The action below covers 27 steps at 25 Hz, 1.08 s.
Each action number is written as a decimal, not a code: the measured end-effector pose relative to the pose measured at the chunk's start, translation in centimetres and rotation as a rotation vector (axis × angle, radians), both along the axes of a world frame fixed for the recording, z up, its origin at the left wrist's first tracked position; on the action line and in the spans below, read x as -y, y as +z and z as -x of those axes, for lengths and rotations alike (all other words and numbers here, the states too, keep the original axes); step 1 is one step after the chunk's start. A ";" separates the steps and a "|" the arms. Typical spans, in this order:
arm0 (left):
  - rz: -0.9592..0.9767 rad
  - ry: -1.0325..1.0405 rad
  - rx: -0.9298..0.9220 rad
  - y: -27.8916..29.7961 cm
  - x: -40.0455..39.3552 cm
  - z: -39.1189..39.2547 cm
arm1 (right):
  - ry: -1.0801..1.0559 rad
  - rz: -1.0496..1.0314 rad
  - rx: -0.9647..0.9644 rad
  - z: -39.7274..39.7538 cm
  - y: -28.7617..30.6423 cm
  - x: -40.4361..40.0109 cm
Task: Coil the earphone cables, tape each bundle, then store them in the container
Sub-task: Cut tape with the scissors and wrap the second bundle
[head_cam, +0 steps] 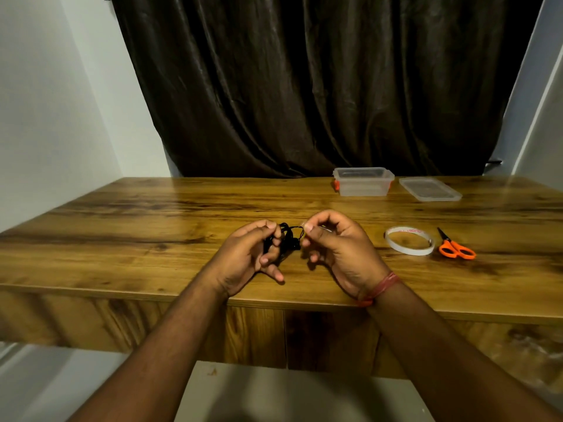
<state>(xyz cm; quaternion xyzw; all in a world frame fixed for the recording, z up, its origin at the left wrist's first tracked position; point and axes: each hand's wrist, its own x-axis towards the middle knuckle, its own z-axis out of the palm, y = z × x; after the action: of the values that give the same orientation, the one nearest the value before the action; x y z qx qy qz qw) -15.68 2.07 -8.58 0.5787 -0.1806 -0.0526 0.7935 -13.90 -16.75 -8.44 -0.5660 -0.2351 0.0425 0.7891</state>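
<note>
A coiled bundle of black earphone cable [286,237] hangs just above the wooden table [122,239], near its front edge. My left hand [249,254] grips the bundle with curled fingers. My right hand [332,242] pinches a small clear piece of tape [303,224] between thumb and forefinger, right against the bundle. A roll of white tape [409,240] lies flat to the right of my hands. The clear plastic container [363,181] with orange clips stands open at the back of the table.
The container's clear lid [429,189] lies flat to its right. Orange-handled scissors [455,246] rest beside the tape roll. A dark curtain [304,86] hangs behind the table, with white walls on both sides.
</note>
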 end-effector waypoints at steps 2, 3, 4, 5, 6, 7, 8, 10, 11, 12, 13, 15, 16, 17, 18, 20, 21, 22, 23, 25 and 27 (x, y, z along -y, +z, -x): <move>-0.002 -0.027 -0.016 0.0 0.0 -0.1 | -0.052 -0.051 0.048 0.0 0.1 0.1; -0.023 -0.033 -0.019 -0.1 0.1 -0.1 | -0.069 -0.027 0.082 0.1 0.1 0.0; -0.049 -0.036 -0.017 -0.2 0.2 -0.1 | -0.079 0.013 0.113 0.3 0.0 -0.2; -0.076 -0.035 -0.010 -0.3 0.3 -0.1 | -0.081 0.050 0.138 0.3 0.0 -0.4; -0.101 -0.034 -0.001 -0.3 0.4 0.0 | -0.077 0.077 0.158 0.4 -0.1 -0.6; -0.121 -0.031 0.007 -0.4 0.5 0.0 | -0.070 0.095 0.173 0.4 -0.2 -0.8; -0.137 -0.025 0.013 -0.4 0.6 0.1 | -0.067 0.110 0.184 0.4 -0.2 -0.9; -0.151 -0.011 0.019 -0.4 0.6 0.1 | -0.098 0.150 0.209 0.2 -0.2 -1.1; -0.151 -0.009 0.018 -0.4 0.6 0.0 | -0.125 0.175 0.222 0.2 -0.3 -1.1; -0.148 -0.008 0.016 -0.4 0.6 0.0 | -0.147 0.195 0.229 0.1 -0.3 -1.0; -0.145 -0.006 0.014 -0.4 0.5 0.0 | -0.159 0.208 0.233 0.1 -0.4 -1.0; -0.142 0.006 0.016 -0.5 0.6 0.0 | -0.175 0.241 0.246 0.0 -0.5 -1.0; -0.144 0.020 0.022 -0.5 0.7 0.0 | -0.190 0.269 0.258 -0.1 -0.6 -1.0; -0.149 0.040 0.030 -0.5 0.7 0.0 | -0.206 0.296 0.271 -0.1 -0.7 -1.0; -0.158 0.061 0.040 -0.5 0.8 -0.1 | -0.219 0.317 0.279 -0.1 -0.7 -1.1; -0.178 0.097 0.055 -0.6 0.9 -0.1 | -0.230 0.338 0.289 0.0 -0.8 -1.1; -0.180 0.112 0.059 -0.6 1.0 -0.1 | -0.234 0.346 0.293 0.0 -0.8 -1.2; -0.182 0.124 0.059 -0.5 1.0 -0.1 | -0.236 0.352 0.294 0.0 -0.8 -1.2; -0.185 0.135 0.054 -0.5 0.9 -0.1 | -0.236 0.354 0.288 0.0 -0.8 -1.2; -0.195 0.142 0.040 -0.4 1.0 -0.1 | -0.233 0.348 0.273 -0.1 -0.9 -1.1; -0.191 0.140 0.029 -0.4 1.0 0.1 | -0.236 0.349 0.265 -0.2 -0.9 -1.2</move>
<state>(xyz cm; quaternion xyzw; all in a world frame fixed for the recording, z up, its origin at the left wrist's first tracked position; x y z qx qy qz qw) -15.76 1.07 -8.94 0.6637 -0.1452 -0.0058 0.7338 -13.68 -15.59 -9.39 -0.7179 -0.2577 -0.0846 0.6412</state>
